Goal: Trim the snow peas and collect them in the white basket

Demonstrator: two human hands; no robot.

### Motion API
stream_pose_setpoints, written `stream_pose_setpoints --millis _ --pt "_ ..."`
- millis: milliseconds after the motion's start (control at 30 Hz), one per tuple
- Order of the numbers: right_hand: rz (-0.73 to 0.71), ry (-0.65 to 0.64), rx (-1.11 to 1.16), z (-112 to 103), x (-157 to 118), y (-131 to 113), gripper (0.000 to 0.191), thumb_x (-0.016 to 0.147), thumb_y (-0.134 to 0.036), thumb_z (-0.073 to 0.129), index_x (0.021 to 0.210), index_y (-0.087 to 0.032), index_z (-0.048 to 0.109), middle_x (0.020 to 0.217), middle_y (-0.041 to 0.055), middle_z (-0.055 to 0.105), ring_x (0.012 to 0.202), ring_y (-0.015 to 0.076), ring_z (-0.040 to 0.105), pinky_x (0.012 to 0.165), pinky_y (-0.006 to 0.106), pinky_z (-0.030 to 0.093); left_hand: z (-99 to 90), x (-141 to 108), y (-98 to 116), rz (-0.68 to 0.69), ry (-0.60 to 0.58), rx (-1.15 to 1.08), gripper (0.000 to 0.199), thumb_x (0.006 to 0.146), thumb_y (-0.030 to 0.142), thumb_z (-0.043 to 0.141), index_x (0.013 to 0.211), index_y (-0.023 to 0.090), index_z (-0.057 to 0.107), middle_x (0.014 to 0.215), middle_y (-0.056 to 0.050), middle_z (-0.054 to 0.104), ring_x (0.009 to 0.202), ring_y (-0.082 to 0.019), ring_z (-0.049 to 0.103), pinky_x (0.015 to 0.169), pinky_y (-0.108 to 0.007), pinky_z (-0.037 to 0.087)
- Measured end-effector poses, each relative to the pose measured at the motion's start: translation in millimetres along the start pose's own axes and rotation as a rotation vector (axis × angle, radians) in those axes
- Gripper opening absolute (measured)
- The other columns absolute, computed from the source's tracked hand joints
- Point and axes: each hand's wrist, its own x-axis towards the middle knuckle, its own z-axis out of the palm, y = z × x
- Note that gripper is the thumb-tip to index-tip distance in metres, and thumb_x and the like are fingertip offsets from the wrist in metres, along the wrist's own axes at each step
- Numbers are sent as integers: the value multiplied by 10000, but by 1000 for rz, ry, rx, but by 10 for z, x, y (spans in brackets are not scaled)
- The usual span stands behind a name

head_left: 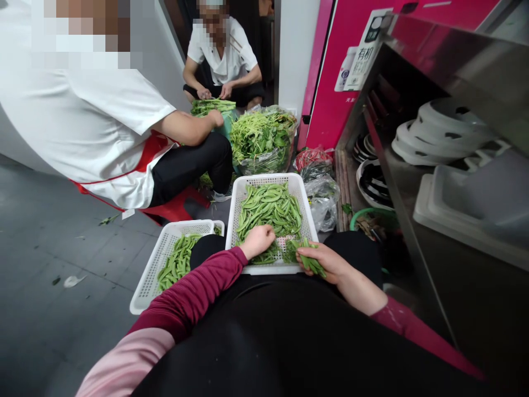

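A white perforated basket (303, 207) heaped with green pea pods (268, 207) rests at my knees. My left hand (258, 240) reaches into the near end of that heap with its fingers curled down among the pods; what it grips is hidden. My right hand (324, 262) sits at the basket's near right corner, closed around a small bunch of pods (308, 256). A second white basket (151, 275) to the left holds a smaller pile of pods (176, 264).
A person in a white shirt sits on a red stool (173, 209) at left. Another person crouches at the back behind a bag of leafy greens (262, 138). A steel shelf with white dishes (442, 132) fills the right. Plastic bags (320, 190) lie beside the basket.
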Motion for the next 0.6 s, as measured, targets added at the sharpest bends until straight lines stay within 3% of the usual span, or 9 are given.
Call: stream_pose_setpoints --millis 100,233,300,400,500,600 --pt "55 -72 21 -84 -6 -11 180 659 -269 653 685 -145 526 550 -27 514 427 78 469 348 180 306 -36 7 11 179 -8 12 178 780 173 400 866 160 556 800 -25 578 733 -114 539 696 -214 409" --pt "96 -75 37 -168 29 29 182 656 -270 651 714 -141 536 598 -16 529 439 79 478 346 173 285 -186 -132 253 342 -2 205 421 785 241 442 1197 195 367 1125 -71 462 886 -140 536 720 -242 440" --pt "107 -83 29 -193 45 48 188 659 -287 643 711 -141 537 596 -17 522 427 73 462 349 178 277 -265 -181 354 434 -62 324 339 820 278 398 1148 194 420 1064 -70 490 854 -146 547 685 -242 445" --pt "99 -125 -95 -198 59 27 225 681 -355 607 720 -141 548 522 -39 465 411 74 424 362 192 276 -361 -160 410 540 -165 435 258 853 296 340 880 158 556 824 -61 560 737 -146 559 609 -229 425" --pt "-43 -62 -461 -142 48 -96 262 652 -379 630 767 -150 578 551 -42 481 470 80 429 427 204 315 -474 -52 400 602 -288 405 228 828 254 398 728 145 571 719 -56 578 628 -128 538 545 -216 383" --pt "-248 -46 -899 -30 -6 -283 241 593 -348 683 715 -160 595 608 -44 507 558 81 433 510 198 334 -614 47 388 632 -470 124 215 801 263 453 663 141 565 628 -23 562 556 -96 490 538 -202 358"
